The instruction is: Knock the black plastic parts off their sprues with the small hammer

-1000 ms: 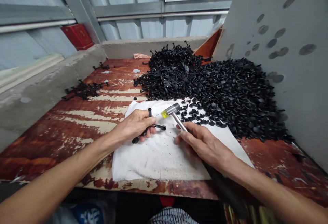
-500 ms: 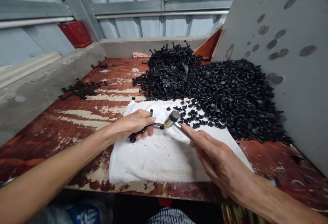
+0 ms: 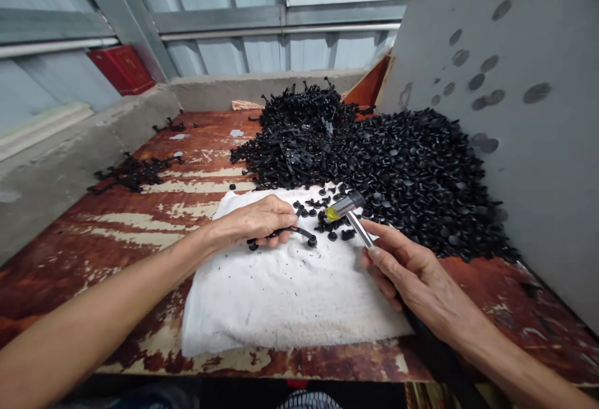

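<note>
My left hand [image 3: 259, 221] is closed on a black plastic sprue piece [image 3: 299, 233], pressing it flat on a white cloth [image 3: 285, 290]. One arm of the piece sticks out to the right and ends in a small round cap. My right hand [image 3: 412, 272] grips the metal handle of a small hammer [image 3: 346, 207] with a yellow striking face. The hammer head is raised a little above and to the right of the piece's free end. Several loose black caps [image 3: 327, 225] lie on the cloth just under the hammer.
A big heap of black caps and sprues [image 3: 374, 153] fills the back right of the worn red wooden table [image 3: 140, 228]. A small pile of stripped sprues [image 3: 126, 172] lies at the far left. A grey board [image 3: 528, 116] walls the right side. A red box [image 3: 120, 67] sits on the ledge.
The hammer came down onto the piece's end half a second ago and has now lifted up and to the right. My left hand has turned the piece on the cloth.
</note>
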Tool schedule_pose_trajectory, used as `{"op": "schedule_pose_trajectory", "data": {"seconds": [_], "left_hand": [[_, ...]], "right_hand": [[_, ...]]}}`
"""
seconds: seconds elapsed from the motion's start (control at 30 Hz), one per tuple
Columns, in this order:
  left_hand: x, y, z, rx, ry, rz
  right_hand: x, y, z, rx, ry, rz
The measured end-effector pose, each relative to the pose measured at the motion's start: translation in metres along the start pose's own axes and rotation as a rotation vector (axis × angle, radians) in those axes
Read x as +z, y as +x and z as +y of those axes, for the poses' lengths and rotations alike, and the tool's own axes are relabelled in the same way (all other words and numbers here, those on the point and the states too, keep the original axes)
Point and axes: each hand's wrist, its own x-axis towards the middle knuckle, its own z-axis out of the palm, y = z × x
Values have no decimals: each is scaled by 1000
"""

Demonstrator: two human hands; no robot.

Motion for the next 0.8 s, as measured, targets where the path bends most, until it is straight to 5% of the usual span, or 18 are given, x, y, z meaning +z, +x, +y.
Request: {"op": "schedule_pose_trajectory", "data": {"seconds": [0.8], "left_hand": [[-4, 11, -1, 27, -17, -65]], "right_hand": [[-3, 0, 3, 17, -10, -13]]}}
